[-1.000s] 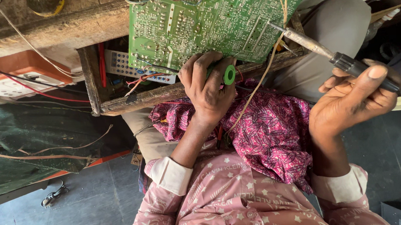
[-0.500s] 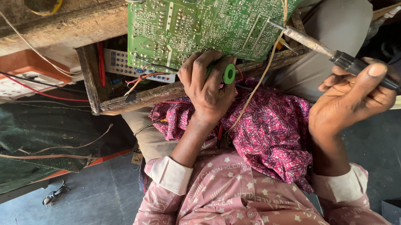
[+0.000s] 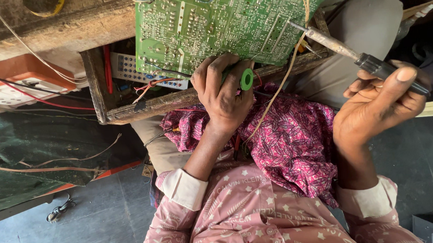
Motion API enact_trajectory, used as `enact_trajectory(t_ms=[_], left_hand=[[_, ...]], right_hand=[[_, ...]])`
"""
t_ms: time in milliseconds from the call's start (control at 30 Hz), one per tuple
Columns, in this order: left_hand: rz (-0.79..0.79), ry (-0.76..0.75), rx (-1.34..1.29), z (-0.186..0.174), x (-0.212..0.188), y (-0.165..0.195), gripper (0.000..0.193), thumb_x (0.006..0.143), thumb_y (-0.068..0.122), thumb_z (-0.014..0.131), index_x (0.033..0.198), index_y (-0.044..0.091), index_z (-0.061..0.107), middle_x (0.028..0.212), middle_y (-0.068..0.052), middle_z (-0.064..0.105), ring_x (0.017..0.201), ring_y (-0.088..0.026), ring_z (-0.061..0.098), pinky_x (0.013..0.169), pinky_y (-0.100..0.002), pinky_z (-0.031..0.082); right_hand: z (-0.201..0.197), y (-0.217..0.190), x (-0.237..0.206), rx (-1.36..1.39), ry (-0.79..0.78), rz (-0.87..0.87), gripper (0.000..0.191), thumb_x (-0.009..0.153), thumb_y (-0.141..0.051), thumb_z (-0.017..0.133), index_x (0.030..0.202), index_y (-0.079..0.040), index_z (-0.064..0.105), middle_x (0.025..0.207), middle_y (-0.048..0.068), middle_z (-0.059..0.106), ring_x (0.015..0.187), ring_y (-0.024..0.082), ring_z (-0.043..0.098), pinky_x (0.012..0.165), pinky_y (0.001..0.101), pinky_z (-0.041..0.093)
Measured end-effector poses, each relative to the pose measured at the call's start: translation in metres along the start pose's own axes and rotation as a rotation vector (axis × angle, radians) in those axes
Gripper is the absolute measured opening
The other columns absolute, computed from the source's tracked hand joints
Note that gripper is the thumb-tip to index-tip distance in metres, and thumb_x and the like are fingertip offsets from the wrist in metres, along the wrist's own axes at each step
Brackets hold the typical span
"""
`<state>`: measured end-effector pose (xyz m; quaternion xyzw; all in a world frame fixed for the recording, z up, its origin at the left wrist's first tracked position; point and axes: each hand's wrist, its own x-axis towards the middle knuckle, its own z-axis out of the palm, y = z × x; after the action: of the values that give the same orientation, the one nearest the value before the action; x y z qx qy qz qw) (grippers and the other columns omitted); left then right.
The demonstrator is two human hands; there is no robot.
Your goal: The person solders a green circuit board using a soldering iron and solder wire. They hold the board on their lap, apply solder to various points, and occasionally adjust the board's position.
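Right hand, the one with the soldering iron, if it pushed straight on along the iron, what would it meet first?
Probably the green circuit board: the right hand aims the soldering iron up-left, its tip already at the board's edge. Depth is unclear.

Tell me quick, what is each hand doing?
Left hand: closed, holding the green circuit board and a small green spool.
Right hand: closed on a soldering iron.
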<state>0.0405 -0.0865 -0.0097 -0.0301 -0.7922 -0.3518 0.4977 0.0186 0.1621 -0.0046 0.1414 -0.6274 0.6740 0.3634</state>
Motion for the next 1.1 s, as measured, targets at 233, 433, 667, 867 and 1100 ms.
enact_trajectory(t_ms=[233, 433, 667, 867, 1100], left_hand=[[0.004, 0.026, 0.006, 0.004, 0.0, 0.001, 0.024, 0.086, 0.009, 0.085, 0.108, 0.014, 0.076, 0.12, 0.0, 0.064, 0.118, -0.027, 0.058, 0.104, -0.041, 0.044], [0.004, 0.03, 0.001, 0.004, -0.001, 0.001, 0.023, 0.087, 0.009, 0.086, 0.107, 0.013, 0.075, 0.12, -0.001, 0.064, 0.117, -0.027, 0.059, 0.104, -0.041, 0.044], [0.01, 0.028, 0.008, 0.003, 0.0, 0.001, 0.024, 0.087, 0.009, 0.085, 0.108, 0.014, 0.075, 0.12, -0.001, 0.064, 0.117, -0.027, 0.059, 0.104, -0.041, 0.044], [0.004, 0.033, 0.016, 0.005, 0.0, 0.002, 0.023, 0.087, 0.01, 0.086, 0.108, 0.013, 0.076, 0.119, -0.001, 0.065, 0.117, -0.026, 0.059, 0.104, -0.04, 0.044], [-0.003, 0.029, 0.015, 0.005, 0.001, 0.006, 0.021, 0.088, 0.01, 0.086, 0.107, 0.013, 0.076, 0.119, -0.001, 0.064, 0.118, -0.026, 0.058, 0.104, -0.041, 0.044]], right_hand=[[-0.004, 0.004, 0.002, -0.029, -0.019, -0.033, 0.034, 0.126, -0.029, 0.058, 0.114, 0.003, 0.056, 0.092, 0.021, 0.071, 0.066, 0.019, 0.066, 0.05, 0.0265, 0.05], [-0.005, 0.006, 0.002, -0.002, 0.006, -0.016, 0.034, 0.125, -0.029, 0.059, 0.116, 0.004, 0.056, 0.092, 0.021, 0.071, 0.065, 0.019, 0.067, 0.051, 0.0267, 0.051], [0.003, 0.0, 0.0, -0.023, -0.011, -0.013, 0.036, 0.125, -0.032, 0.058, 0.115, 0.002, 0.055, 0.089, 0.02, 0.07, 0.061, 0.017, 0.061, 0.049, 0.0251, 0.047], [0.0, -0.002, 0.0, 0.06, -0.022, 0.074, 0.034, 0.123, -0.034, 0.06, 0.117, -0.001, 0.056, 0.093, 0.018, 0.069, 0.067, 0.017, 0.063, 0.053, 0.0254, 0.047], [-0.009, 0.007, -0.003, 0.058, -0.04, 0.074, 0.033, 0.122, -0.033, 0.059, 0.116, -0.001, 0.056, 0.093, 0.016, 0.066, 0.069, 0.02, 0.063, 0.053, 0.0269, 0.046]])
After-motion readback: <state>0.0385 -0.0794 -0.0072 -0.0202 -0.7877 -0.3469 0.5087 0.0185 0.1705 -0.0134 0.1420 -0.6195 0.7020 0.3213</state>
